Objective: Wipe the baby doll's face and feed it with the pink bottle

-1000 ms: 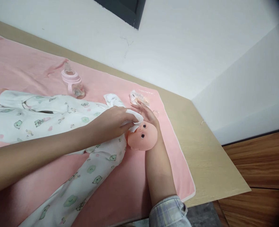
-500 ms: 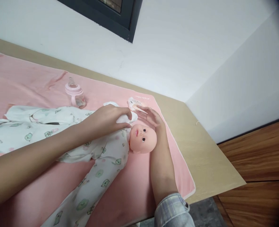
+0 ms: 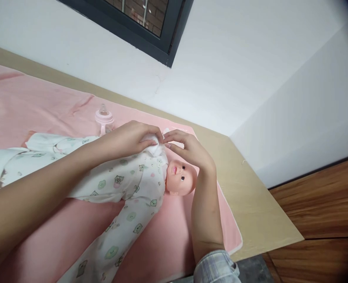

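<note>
Wipe [image 3: 153, 149], white and crumpled, sits pinched between thumb and fingers of the left hand [image 3: 137, 136], above the far shoulder of the doll [image 3: 115, 179]. The right hand [image 3: 188, 146] curves in from the other side, its fingers bent and their tips meeting the left's at the wipe; I cannot tell whether they grip it too. A plaid sleeve [image 3: 216, 267] ends below that elbow.

The doll lies on its back, head toward the right end of the desk [image 3: 259, 216], just beside the right forearm. Behind it, toward the far edge, a bottle [image 3: 103, 118] shows its teat and pink collar, the rest partly hidden. Both are on a pink mat [image 3: 159, 232], creased at the far left, its pale-edged near right corner close to the desk's near edge. Bare wood runs along the far and right edges. Beyond rise a white wall [image 3: 215, 86] and a dark-framed window [image 3: 150, 27]; brown panels [image 3: 318, 208] stand at right.
</note>
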Demonstrator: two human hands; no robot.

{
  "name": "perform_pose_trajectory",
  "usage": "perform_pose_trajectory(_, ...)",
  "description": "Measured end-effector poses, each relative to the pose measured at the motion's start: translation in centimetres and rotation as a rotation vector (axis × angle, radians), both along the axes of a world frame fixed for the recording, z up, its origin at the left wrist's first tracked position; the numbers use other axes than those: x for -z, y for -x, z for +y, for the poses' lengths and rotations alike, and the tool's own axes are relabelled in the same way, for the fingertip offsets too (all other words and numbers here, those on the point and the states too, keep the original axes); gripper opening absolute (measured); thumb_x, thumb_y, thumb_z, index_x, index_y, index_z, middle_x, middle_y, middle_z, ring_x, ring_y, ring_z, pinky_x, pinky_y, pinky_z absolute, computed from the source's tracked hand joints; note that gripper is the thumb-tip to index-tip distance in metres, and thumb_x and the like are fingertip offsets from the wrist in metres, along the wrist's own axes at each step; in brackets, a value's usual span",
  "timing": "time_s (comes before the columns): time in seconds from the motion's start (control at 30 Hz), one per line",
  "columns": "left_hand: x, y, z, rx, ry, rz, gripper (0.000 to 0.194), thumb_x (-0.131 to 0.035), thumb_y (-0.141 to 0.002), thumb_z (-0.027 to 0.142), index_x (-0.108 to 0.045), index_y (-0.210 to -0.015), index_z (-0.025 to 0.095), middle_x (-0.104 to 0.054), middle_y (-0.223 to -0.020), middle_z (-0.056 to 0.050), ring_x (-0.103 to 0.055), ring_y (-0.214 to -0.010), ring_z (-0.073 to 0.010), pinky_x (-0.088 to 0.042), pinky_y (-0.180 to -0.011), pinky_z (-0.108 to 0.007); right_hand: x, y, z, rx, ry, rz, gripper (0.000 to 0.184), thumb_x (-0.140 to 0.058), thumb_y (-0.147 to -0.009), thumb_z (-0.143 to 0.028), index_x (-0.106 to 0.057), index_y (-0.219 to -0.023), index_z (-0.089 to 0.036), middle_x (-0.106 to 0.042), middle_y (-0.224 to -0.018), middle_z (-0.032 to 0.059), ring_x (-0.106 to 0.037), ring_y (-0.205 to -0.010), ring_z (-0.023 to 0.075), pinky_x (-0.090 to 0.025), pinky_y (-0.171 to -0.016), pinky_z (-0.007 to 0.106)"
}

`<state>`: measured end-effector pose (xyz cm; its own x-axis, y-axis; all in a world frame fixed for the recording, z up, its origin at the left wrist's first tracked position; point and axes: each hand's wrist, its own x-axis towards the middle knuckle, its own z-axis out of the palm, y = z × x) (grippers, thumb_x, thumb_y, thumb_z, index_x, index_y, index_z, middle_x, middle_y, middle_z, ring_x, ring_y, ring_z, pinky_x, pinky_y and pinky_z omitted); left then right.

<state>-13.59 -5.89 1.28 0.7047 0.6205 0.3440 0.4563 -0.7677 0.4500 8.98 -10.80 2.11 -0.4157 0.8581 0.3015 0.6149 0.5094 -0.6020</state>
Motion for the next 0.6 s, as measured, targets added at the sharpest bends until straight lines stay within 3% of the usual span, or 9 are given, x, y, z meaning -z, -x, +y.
perform_pose_trajectory(0.1,-0.2,0.7,0.3,0.012,0.004,-0.091,0.032,-0.049,-0.091,0.031,-0.073,-0.11,0.024,-0.076,-0.108,-0.001,-0.069,-0.098,-0.0262,-0.048,-0.083,-0.034,0.0,-0.1,0.1,0.011,0.0,0.066,0.019,-0.064,-0.094,-0.025,-0.081,-0.1,-0.025,-0.075,-0.105,0.003,-0.069,-0.103,0.0168,-0.055,-0.096,0.034)
perform_pose_trajectory(0.2,-0.2,1.4,1.0,-0.02,0.018,-0.193,0.033,-0.055,-0.089,0.038,-0.072,-0.113,0.025,-0.076,-0.111,-0.002,-0.069,-0.102,-0.0286,-0.051,-0.085,-0.037,0.3,-1.5,0.8,0.066,0.034,0.179,0.015,-0.069,-0.089,-0.03,-0.081,-0.094,-0.023,-0.076,-0.102,0.0035,-0.069,-0.098,0.0164,-0.056,-0.09,0.032)
perform_pose_trajectory(0.33,-0.5,2.6,1.9,-0.105,0.014,-0.268,0.034,-0.06,-0.089,0.041,-0.072,-0.117,0.025,-0.076,-0.101,-0.003,-0.071,-0.099,-0.029,-0.054,-0.081,-0.037,1.7,-4.9,2.5,0.261,0.075,0.283,0.02,-0.075,-0.078,-0.034,-0.081,-0.09,-0.019,-0.077,-0.096,0.006,-0.067,-0.084,0.0161,-0.053,-0.075,0.03)
perform_pose_trajectory(0.43,-0.9,3.4,2.2,-0.155,0.01,-0.285,0.034,-0.062,-0.09,0.042,-0.073,-0.116,0.024,-0.076,-0.101,-0.004,-0.071,-0.097,-0.0288,-0.054,-0.079,-0.037,3.2,-7.6,3.6,0.414,0.182,0.254,0.033,-0.075,-0.074,-0.035,-0.081,-0.1,-0.017,-0.072,-0.075,0.0036,-0.059,-0.067,0.0138,-0.044,-0.062,0.027)
perform_pose_trajectory(0.53,-1.1,4.0,2.5,-0.212,0.008,-0.297,0.035,-0.063,-0.089,0.046,-0.074,-0.114,0.024,-0.076,-0.103,-0.004,-0.071,-0.097,-0.0285,-0.053,-0.079,-0.038,4.8,-9.8,4.2,0.493,0.3,0.256,0.046,-0.072,-0.072,-0.031,-0.077,-0.116,-0.016,-0.071,-0.073,0.0028,-0.058,-0.066,0.0135,-0.043,-0.063,0.027)
perform_pose_trajectory(0.6,-1.1,4.4,3.0,-0.247,0.017,-0.287,0.035,-0.064,-0.089,0.049,-0.075,-0.112,0.026,-0.076,-0.102,-0.004,-0.071,-0.096,-0.0283,-0.053,-0.077,-0.037,5.9,-10.7,4.7,0.518,0.288,0.304,0.048,-0.073,-0.072,-0.031,-0.077,-0.117,-0.015,-0.073,-0.08,0.0042,-0.06,-0.07,0.0139,-0.048,-0.07,0.029)
